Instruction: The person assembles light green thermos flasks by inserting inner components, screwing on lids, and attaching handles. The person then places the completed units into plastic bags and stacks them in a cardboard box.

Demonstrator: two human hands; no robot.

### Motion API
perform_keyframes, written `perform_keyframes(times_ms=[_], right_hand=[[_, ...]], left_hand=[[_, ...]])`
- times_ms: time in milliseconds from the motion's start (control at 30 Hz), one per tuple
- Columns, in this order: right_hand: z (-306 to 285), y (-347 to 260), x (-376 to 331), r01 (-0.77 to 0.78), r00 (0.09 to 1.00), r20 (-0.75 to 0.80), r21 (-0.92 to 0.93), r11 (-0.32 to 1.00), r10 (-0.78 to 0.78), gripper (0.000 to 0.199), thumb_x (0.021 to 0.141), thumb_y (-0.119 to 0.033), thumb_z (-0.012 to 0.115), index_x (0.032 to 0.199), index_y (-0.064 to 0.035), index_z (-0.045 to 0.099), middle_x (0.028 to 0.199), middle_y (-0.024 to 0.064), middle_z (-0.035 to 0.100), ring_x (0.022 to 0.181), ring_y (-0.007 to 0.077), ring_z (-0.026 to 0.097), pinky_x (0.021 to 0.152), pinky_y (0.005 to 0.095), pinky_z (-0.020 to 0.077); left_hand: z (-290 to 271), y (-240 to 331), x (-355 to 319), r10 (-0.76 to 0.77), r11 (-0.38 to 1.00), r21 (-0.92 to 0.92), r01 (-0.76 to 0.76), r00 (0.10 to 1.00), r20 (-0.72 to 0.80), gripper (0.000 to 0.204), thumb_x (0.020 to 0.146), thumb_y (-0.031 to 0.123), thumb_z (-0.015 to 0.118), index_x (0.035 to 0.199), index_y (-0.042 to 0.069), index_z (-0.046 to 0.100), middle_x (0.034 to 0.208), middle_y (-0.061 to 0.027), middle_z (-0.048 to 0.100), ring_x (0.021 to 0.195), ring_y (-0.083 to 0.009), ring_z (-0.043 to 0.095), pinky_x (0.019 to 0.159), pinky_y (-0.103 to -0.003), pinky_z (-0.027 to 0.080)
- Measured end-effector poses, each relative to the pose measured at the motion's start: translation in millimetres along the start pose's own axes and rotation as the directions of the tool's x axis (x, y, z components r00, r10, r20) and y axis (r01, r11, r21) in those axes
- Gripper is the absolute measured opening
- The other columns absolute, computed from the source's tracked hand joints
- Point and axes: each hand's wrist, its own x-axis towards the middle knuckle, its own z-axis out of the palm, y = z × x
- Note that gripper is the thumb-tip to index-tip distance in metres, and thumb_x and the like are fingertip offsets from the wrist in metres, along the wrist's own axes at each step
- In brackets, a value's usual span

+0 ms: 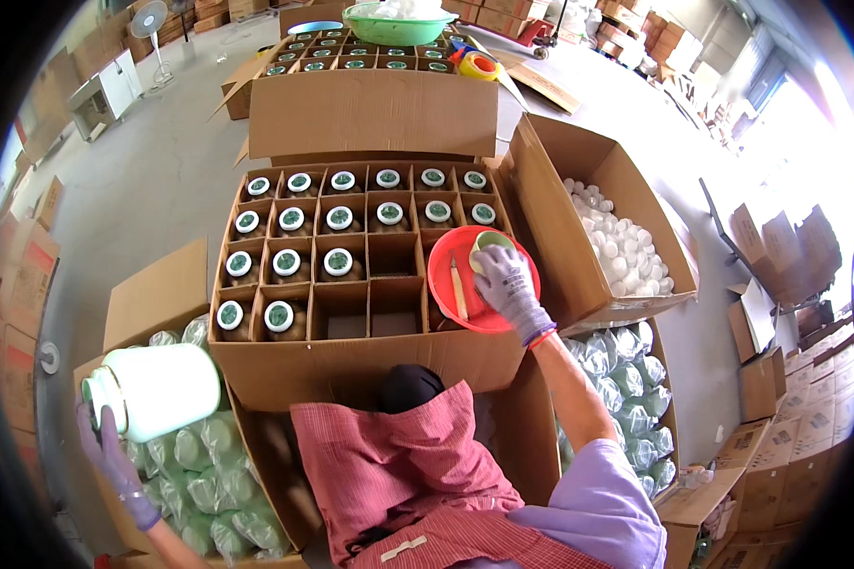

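- Clenched on things, both gloved hands of mine: the left hand (pixel 109 455) grasps a pale jar (pixel 166 389) near its green end, the right hand (pixel 510 284) a small green cup (pixel 492 241).
- Before me stands the divided carton (pixel 294 375), lidded jars (pixel 338 261) upright in its cells.
- To its right, a tall carton (pixel 546 218) holds loose white caps (pixel 626 254).
- Low on my left, an open carton (pixel 157 294) is packed with plastic-wrapped green vessels (pixel 223 479).
- Beyond, a green basin (pixel 399 33) heaped with white material sits over more jars.
- On the divided carton's near right part rests a red basin (pixel 437 275), a light-handled tool (pixel 458 292) inside.
- Left arm out low and wide, I have the jar sideways above the wrapped vessels; my right arm reaches forward, hand over the red basin.
- Jar: milky pale green, smooth, round-shouldered, a thin tan band near the green end.
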Motion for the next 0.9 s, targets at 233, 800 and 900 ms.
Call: perform_keyframes(times_ms=[233, 800, 900], right_hand=[[-1.2, -61.2, -3.2, -0.024, 0.984, 0.179, 0.172, 0.985, -0.007, 0.017, 0.086, -0.026, 0.062, 0.092, -0.0096, 0.064, 0.080, 0.0124, 0.065, 0.076, 0.0314, 0.067, 0.066, 0.0433, 0.0535], [-28.1, -137.0, -73.9, 0.064, 0.972, 0.134, 0.634, 0.771, -0.191, 0.024, 0.087, -0.025, 0.064, 0.105, -0.0098, 0.063, 0.097, 0.0118, 0.063, 0.094, 0.0319, 0.062, 0.083, 0.0447, 0.0506], [-28.0, -145.7, -75.3, 0.214, 0.961, -0.003, 0.648, 0.731, -0.278, 0.022, 0.086, -0.025, 0.064, 0.102, -0.0090, 0.063, 0.096, 0.0117, 0.064, 0.092, 0.0328, 0.063, 0.081, 0.0444, 0.0508]], left_hand=[[40.7, -3.7, -34.3, 0.217, 0.740, -0.672, -0.026, 0.955, 0.201, 0.075, 0.088, 0.042, 0.055, 0.146, -0.002, 0.039, 0.143, -0.0175, 0.048, 0.131, -0.0309, 0.046, 0.109, -0.043, 0.038], [76.2, 141.0, -98.3, 0.557, 0.792, -0.420, -0.443, 0.807, 0.199, 0.079, 0.087, 0.049, 0.065, 0.146, 0.001, 0.041, 0.143, -0.0172, 0.047, 0.127, -0.0307, 0.049, 0.107, -0.044, 0.040], [100.2, 111.3, -114.6, 0.257, 0.732, -0.680, -0.051, 0.944, 0.206, 0.094, 0.081, 0.055, 0.069, 0.148, -0.001, 0.035, 0.144, -0.0189, 0.045, 0.129, -0.0315, 0.048, 0.109, -0.044, 0.038]])
